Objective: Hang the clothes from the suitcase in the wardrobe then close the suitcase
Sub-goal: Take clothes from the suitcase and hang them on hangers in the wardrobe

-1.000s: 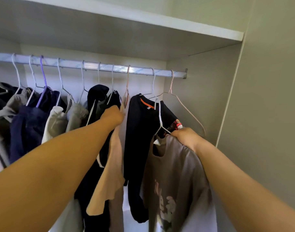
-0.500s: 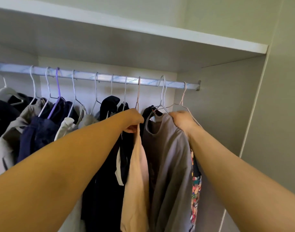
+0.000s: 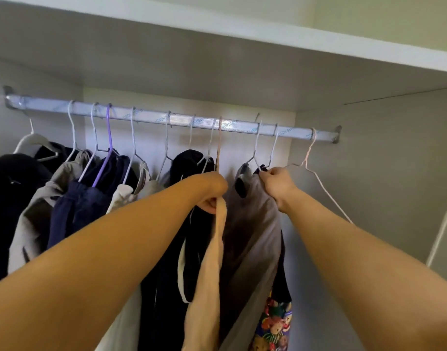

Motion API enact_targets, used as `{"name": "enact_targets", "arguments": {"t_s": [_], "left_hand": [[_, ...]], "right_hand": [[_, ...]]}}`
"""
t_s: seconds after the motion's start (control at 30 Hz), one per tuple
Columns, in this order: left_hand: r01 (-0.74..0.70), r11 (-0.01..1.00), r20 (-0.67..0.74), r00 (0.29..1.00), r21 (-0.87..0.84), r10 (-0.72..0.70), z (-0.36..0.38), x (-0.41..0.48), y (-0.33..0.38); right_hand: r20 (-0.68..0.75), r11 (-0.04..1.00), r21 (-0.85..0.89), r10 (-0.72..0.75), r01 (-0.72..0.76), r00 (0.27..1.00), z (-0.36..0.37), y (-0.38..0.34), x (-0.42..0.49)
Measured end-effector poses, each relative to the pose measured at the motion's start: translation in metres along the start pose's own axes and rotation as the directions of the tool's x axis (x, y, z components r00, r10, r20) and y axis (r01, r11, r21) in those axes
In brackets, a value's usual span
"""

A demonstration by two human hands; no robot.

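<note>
The grey T-shirt [image 3: 253, 224], held low before the black sweater [image 3: 283, 262] a second ago, has been lifted by the right hand [image 3: 278, 186], and its wire hanger [image 3: 255, 148] is now hooked over the rail [image 3: 154, 117], between the beige garment [image 3: 212, 262] and the empty pink hanger [image 3: 318, 178]. The sweater has been almost wholly covered by it. The beige garment has been gathered narrower in the left hand [image 3: 209, 191]

A home wardrobe: clothes [image 3: 85, 198] on hangers [image 3: 108, 138] along a metal rail [image 3: 166, 120] under a shelf [image 3: 242, 34].
</note>
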State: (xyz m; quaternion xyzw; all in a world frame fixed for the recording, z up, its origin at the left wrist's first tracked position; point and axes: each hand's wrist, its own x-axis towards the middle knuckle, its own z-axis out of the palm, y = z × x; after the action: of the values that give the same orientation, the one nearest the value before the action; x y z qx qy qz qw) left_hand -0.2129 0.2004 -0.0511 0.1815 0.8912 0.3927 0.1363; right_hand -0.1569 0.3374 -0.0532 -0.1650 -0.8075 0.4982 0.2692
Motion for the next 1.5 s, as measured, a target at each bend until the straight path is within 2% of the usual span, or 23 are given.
{"name": "enact_targets", "arguments": {"t_s": [0.1, 0.17, 0.33, 0.4, 0.53, 0.7, 0.87, 0.97, 1.07, 1.2, 1.3, 1.4, 1.5], "left_hand": [[-0.009, 0.997, 0.052, 0.999, -0.071, 0.013, 0.01, 0.001, 0.002], [-0.028, 0.996, 0.025, 0.999, -0.079, 0.03, 0.013, 0.001, 0.001], [-0.066, 0.997, -0.035, 0.997, -0.027, 0.065, 0.008, -0.007, -0.01], [-0.072, 0.997, -0.054, 0.996, 0.012, 0.072, 0.005, -0.011, -0.014], [-0.096, 0.995, -0.083, 0.992, 0.032, 0.098, 0.004, -0.016, -0.017], [-0.117, 0.988, -0.095, 0.99, -0.101, 0.107, 0.012, -0.019, -0.01], [-0.126, 0.982, -0.1, 0.989, -0.138, 0.113, 0.01, -0.025, -0.011], [-0.13, 0.983, -0.103, 0.988, -0.127, 0.118, 0.013, -0.023, -0.012], [-0.133, 0.984, -0.136, 0.984, -0.12, 0.116, 0.018, -0.021, -0.014], [-0.148, 0.987, -0.196, 0.972, -0.064, 0.133, 0.025, -0.016, -0.016], [-0.165, 0.981, -0.291, 0.938, 0.102, 0.188, 0.032, -0.018, -0.017], [-0.145, 0.954, -0.325, 0.918, 0.261, 0.228, 0.039, -0.024, -0.019], [-0.129, 0.935, -0.351, 0.903, 0.329, 0.248, 0.043, -0.037, -0.023]], "right_hand": [[0.056, 0.997, -0.074, 0.015, -0.011, 0.998, 0.014, 0.007, -0.001], [0.042, 0.995, -0.101, 0.017, -0.012, 0.999, 0.019, 0.006, 0.0], [0.039, 0.949, -0.314, 0.032, -0.018, 0.999, 0.019, 0.021, -0.007], [-0.007, 0.932, -0.361, 0.047, -0.047, 0.999, 0.013, 0.03, -0.011], [-0.032, 0.96, -0.279, 0.017, -0.025, 0.999, 0.013, 0.032, -0.018], [-0.069, 0.974, -0.226, -0.032, 0.016, 0.997, 0.034, 0.021, -0.021], [-0.128, 0.984, -0.171, -0.071, 0.048, 0.989, 0.036, 0.001, -0.006], [-0.073, 0.995, -0.099, -0.026, 0.018, 0.997, 0.047, 0.001, -0.001], [-0.013, 0.99, -0.13, 0.05, -0.051, 0.999, 0.051, 0.017, -0.005], [0.019, 0.992, -0.094, 0.086, -0.084, 0.996, 0.054, 0.026, -0.013], [0.041, 0.992, -0.037, 0.125, -0.124, 0.991, 0.053, 0.025, -0.02], [0.099, 0.989, -0.01, 0.148, -0.147, 0.984, 0.05, 0.031, -0.034], [0.156, 0.977, 0.058, 0.195, -0.206, 0.968, 0.045, 0.035, -0.052]]}}
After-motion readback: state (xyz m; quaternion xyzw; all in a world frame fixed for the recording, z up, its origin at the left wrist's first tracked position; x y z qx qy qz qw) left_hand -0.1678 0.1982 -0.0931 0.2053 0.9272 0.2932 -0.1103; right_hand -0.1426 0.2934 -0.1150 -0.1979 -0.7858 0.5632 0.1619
